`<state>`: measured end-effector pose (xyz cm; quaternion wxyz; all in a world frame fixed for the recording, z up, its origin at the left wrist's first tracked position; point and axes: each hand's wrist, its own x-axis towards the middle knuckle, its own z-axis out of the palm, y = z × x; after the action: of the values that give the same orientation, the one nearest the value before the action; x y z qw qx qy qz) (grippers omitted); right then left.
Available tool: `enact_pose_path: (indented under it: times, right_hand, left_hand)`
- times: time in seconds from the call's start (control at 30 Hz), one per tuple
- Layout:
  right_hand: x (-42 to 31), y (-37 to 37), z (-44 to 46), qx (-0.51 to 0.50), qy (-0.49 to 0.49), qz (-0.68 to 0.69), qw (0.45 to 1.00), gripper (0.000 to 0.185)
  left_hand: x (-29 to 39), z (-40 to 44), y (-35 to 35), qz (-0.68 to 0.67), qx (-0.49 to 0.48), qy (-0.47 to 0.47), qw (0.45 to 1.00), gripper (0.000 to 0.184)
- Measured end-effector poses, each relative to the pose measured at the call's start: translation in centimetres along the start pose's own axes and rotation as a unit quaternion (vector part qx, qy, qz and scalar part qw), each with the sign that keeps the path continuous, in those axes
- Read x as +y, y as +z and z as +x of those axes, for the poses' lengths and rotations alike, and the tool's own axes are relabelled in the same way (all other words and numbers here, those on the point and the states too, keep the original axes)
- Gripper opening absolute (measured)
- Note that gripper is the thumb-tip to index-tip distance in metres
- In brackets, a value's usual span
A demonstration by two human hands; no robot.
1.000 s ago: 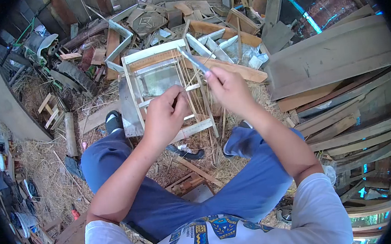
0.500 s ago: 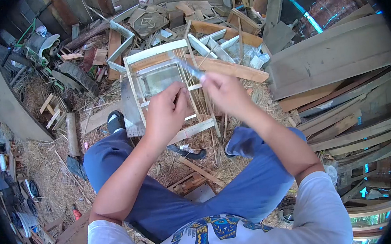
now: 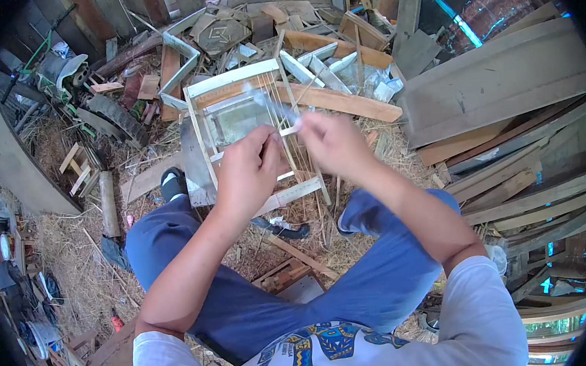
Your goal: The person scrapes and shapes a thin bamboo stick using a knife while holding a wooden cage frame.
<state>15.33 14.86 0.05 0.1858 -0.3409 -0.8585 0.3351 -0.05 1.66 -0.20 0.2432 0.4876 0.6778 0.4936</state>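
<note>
A small wooden frame [image 3: 232, 84] of pale strips stands before me, with thin strings stretched along its right side. My left hand [image 3: 249, 169] is closed in a pinch at the frame's middle crossbar; whatever lies between its fingertips is hidden. Just to the right, my right hand [image 3: 334, 140] is wrapped round the handle of a hammer [image 3: 274, 106]. The hammer is smeared by motion, its pale head up and to the left, above the frame. Behind the strips sits a glass-like pane [image 3: 237, 124].
Scrap wood and a hexagonal board [image 3: 221, 34] lie heaped at the back. A wheel [image 3: 119, 117] sits at the left. Large planks [image 3: 498, 81] are stacked on the right. Straw covers the ground around my shoes [image 3: 173, 184].
The hammer has swung slightly, its head shifting left, and the right hand has moved a little down. My left hand stays at the crossbar.
</note>
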Motion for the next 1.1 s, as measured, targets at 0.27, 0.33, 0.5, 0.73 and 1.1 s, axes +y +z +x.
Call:
enact_pose_path:
  times: [0.27, 0.33, 0.5, 0.73, 1.1]
  right_hand:
    - [0.2, -0.2, 0.4, 0.017, -0.025, -0.019, 0.999, 0.03]
    - [0.3, -1.4, 1.5, 0.063, -0.008, 0.024, 0.998, 0.029]
    - [-0.3, 0.4, -0.3, 0.013, -0.07, -0.034, 0.997, 0.032]
    - [-0.9, 0.8, -1.1, 0.017, -0.103, -0.046, 0.993, 0.03]
    - [0.0, -1.7, 1.4, 0.032, 0.013, -0.02, 0.999, 0.026]
  left_hand:
    - [-0.4, 0.0, 0.1, -0.012, 0.002, 0.008, 1.0, 0.018]
    - [-0.2, 0.0, 0.1, -0.021, 0.009, 0.014, 1.0, 0.018]
    - [-0.1, -0.1, 0.0, 0.006, -0.004, -0.011, 1.0, 0.018]
    - [0.3, 0.1, -0.3, 0.014, -0.015, -0.026, 0.999, 0.018]
    - [0.1, 0.0, -0.2, -0.023, -0.03, -0.041, 0.998, 0.019]
